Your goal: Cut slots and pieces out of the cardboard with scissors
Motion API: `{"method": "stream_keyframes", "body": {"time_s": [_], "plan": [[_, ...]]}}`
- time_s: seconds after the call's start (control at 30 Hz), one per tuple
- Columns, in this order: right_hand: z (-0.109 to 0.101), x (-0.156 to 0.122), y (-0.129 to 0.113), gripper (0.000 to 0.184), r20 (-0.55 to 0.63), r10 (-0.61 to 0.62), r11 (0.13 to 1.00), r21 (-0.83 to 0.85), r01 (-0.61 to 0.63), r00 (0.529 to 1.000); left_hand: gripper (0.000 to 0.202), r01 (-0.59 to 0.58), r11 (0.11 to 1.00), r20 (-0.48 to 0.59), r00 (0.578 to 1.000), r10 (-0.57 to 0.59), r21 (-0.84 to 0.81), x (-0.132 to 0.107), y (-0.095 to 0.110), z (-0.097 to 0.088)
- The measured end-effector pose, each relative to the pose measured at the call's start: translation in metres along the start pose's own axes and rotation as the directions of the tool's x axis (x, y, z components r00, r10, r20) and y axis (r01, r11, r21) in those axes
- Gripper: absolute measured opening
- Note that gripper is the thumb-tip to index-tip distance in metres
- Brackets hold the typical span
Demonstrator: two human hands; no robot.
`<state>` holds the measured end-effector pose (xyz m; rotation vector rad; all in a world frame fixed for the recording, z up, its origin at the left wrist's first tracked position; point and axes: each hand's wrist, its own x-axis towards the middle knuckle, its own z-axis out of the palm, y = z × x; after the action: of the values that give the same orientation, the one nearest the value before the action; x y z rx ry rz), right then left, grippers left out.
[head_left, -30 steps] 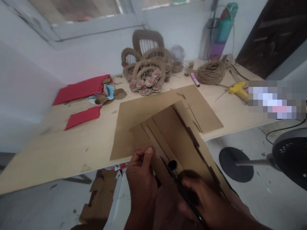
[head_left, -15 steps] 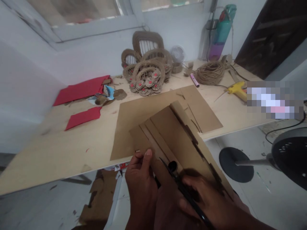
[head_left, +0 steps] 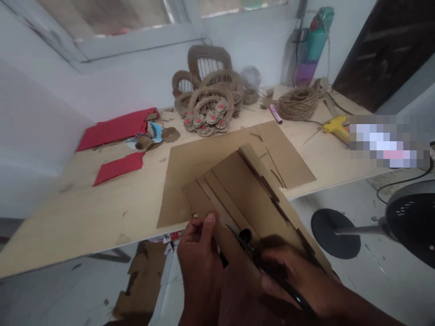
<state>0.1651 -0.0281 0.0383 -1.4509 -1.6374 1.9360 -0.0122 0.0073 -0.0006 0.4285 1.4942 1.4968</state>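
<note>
A folded sheet of brown cardboard (head_left: 234, 181) slants across the lower middle, overlapping the table's front edge. My left hand (head_left: 202, 249) pinches its near left edge between thumb and fingers. In my right hand (head_left: 292, 267) are black-handled scissors (head_left: 239, 237), their pointed tip lying along the cardboard near my left thumb. Beside the blades is a dark round opening that I cannot identify. My right fingers partly hide the handles. Under the held piece, a larger flat cardboard sheet (head_left: 181, 181) lies on the table, with thin offcuts on its right part.
Woven twine pieces with paper flowers (head_left: 210, 99) stand at the back of the wooden table (head_left: 68, 213). Red sheets (head_left: 118, 167) lie left. Toward the right are a twine coil (head_left: 299, 103), a pink marker (head_left: 275, 114), a yellow glue gun (head_left: 336, 124) and a bottle (head_left: 312, 50). A black fan (head_left: 413, 222) stands beyond.
My right hand and the scissor handles have shifted slightly, the handles swinging a little to the right. The left hand keeps its pinch, and the cardboard has barely moved.
</note>
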Motion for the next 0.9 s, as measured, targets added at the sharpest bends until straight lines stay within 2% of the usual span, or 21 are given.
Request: {"method": "stream_keyframes", "body": {"time_s": [0.27,0.43,0.6,0.8,0.9], "plan": [[0.0005,0.0041,0.0043,0.023,0.018,-0.033,0.999,-0.003,0.033,0.999,0.028,0.020,1.000,-0.019,1.000,-0.020,0.001,0.0001,0.0014,0.0018],[-0.0020,0.0025,0.0041,0.026,0.029,-0.096,0.995,0.010,0.096,0.995,0.027,-0.024,0.999,-0.009,1.000,0.025,0.035,0.0000,0.0000,0.0003],[-0.0028,-0.0007,0.0040,0.029,0.029,-0.074,0.997,0.024,0.073,0.997,0.027,-0.010,1.000,-0.021,1.000,0.010,-0.003,0.0004,-0.0015,0.0017],[0.0013,0.0029,0.0026,0.031,-0.024,-0.001,0.993,-0.121,-0.002,1.000,0.028,-0.001,1.000,-0.015,1.000,0.001,0.014,-0.0008,-0.0001,0.0014],[0.0041,0.0042,0.0027,0.029,-0.023,0.006,0.993,-0.115,-0.009,1.000,0.029,-0.002,1.000,-0.012,1.000,0.002,0.011,-0.0035,0.0016,0.0010]]}}
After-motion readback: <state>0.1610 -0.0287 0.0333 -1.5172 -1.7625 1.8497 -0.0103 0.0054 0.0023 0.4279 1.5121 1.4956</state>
